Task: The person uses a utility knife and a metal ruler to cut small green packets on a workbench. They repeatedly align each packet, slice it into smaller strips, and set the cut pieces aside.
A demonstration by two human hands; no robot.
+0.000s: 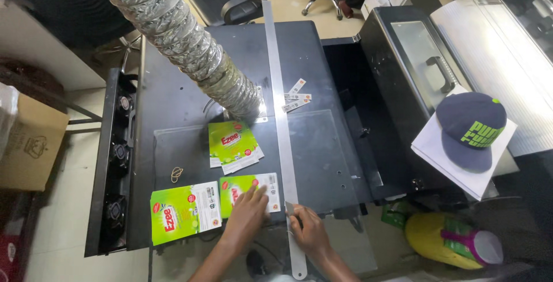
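Observation:
My left hand lies flat on a green and white printed label sheet, pressing it against the dark table. My right hand grips a small cutting tool held against the long steel ruler, which runs lengthwise down the table along the sheet's right edge. A second, larger green and white sheet lies to the left. A stack of smaller green labels sits above the hands.
A silvery flexible duct hangs over the table's back. A rubber band and several narrow label strips lie loose. A dark cap rests on white paper at right, a cardboard box at left, and a yellow bag below.

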